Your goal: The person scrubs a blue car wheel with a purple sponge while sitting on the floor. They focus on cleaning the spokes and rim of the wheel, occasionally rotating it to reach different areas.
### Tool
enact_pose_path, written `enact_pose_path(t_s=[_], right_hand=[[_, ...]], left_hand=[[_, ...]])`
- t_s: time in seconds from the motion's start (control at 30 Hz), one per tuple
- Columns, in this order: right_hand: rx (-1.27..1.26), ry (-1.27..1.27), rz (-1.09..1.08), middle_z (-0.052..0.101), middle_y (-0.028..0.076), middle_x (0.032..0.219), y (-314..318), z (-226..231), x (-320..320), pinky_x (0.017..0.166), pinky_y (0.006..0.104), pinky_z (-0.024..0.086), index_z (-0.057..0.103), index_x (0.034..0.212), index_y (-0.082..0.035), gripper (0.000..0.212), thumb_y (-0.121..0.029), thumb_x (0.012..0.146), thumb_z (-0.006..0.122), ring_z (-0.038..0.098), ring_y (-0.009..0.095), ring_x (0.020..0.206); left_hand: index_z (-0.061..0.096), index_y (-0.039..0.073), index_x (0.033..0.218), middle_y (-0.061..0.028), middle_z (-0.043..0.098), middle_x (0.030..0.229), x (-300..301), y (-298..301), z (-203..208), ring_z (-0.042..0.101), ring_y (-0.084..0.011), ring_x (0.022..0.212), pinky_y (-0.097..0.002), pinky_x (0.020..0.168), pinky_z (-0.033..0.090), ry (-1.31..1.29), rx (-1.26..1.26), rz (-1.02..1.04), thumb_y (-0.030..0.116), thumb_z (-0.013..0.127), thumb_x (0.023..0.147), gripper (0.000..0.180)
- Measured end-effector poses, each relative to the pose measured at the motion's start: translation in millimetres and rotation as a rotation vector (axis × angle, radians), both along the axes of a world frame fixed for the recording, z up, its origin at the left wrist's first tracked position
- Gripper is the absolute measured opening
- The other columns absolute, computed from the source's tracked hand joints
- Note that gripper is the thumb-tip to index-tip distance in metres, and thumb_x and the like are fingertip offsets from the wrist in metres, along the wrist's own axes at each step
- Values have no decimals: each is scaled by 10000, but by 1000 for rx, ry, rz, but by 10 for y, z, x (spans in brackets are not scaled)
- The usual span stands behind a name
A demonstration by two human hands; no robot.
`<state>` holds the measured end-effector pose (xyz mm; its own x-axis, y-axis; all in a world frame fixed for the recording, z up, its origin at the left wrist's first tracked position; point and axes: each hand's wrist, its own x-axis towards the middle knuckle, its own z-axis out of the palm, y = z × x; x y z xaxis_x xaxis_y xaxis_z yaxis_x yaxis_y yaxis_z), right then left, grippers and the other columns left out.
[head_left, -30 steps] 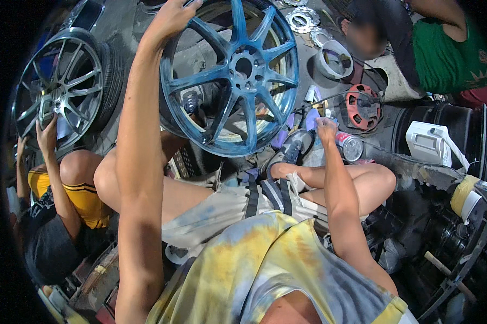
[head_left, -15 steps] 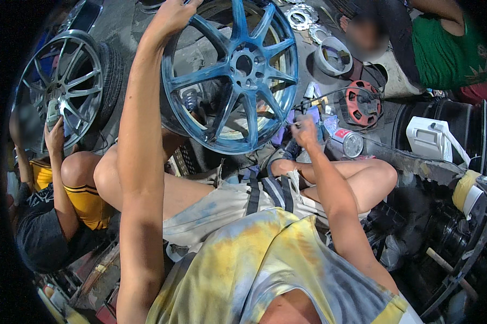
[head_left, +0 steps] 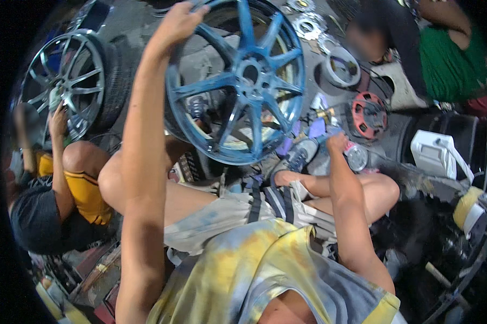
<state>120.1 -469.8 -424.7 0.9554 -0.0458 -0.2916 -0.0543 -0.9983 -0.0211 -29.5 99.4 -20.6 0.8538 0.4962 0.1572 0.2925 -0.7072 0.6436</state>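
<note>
A blue multi-spoke wheel rim [head_left: 214,83] is propped upright before my crossed legs, its paint streaky. My left hand [head_left: 181,24] is closed over the rim's upper left edge. My right hand [head_left: 338,141] is low to the right of the wheel, above my shoe [head_left: 303,154], with its fingers curled; what they hold, if anything, is blurred. Just beside it is a drink can [head_left: 357,156]. Purple pieces [head_left: 317,128] of sheet-like material lie between that hand and the wheel.
At left, a person's hand [head_left: 58,119] works at a silver wheel [head_left: 84,78]. A person in green [head_left: 454,65] sits at upper right. Nearby are a white round container [head_left: 342,67], a red reel [head_left: 369,114], a white box-shaped device [head_left: 433,154] and metal discs [head_left: 308,27].
My right hand has shifted down and to the right, closer to the can. My left hand keeps its hold on the wheel rim. The whole view has shifted slightly.
</note>
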Motion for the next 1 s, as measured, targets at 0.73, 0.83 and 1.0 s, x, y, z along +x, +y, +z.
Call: enact_pose_path(t_s=[0.73, 0.83, 1.0], right_hand=[[883, -402, 521, 656, 197, 838, 1195, 2729, -610, 721, 481, 494, 615, 895, 2, 192, -157, 848, 712, 641, 407, 770], [881, -239, 548, 642, 187, 848, 1585, 3371, -1220, 689, 456, 476, 590, 902, 1, 219, -186, 905, 703, 611, 351, 731], [1273, 13, 609, 584, 99, 780, 2042, 3583, -1754, 648, 358, 466, 592, 949, -3, 257, -195, 906, 757, 539, 221, 659]], left_hand=[[715, -8, 1225, -241, 740, 1094, -221, -625, 190, 706, -348, 1055, -422, 956, 510, -115, -362, 261, 285, 653, 956, 403], [720, -4, 1219, -148, 740, 1033, -258, -638, 191, 668, -232, 956, -369, 885, 509, -108, -330, 272, 277, 670, 971, 378], [732, -18, 1157, -278, 733, 1038, -179, -673, 140, 702, -412, 1044, -455, 943, 520, -154, -242, 270, 271, 656, 933, 373]])
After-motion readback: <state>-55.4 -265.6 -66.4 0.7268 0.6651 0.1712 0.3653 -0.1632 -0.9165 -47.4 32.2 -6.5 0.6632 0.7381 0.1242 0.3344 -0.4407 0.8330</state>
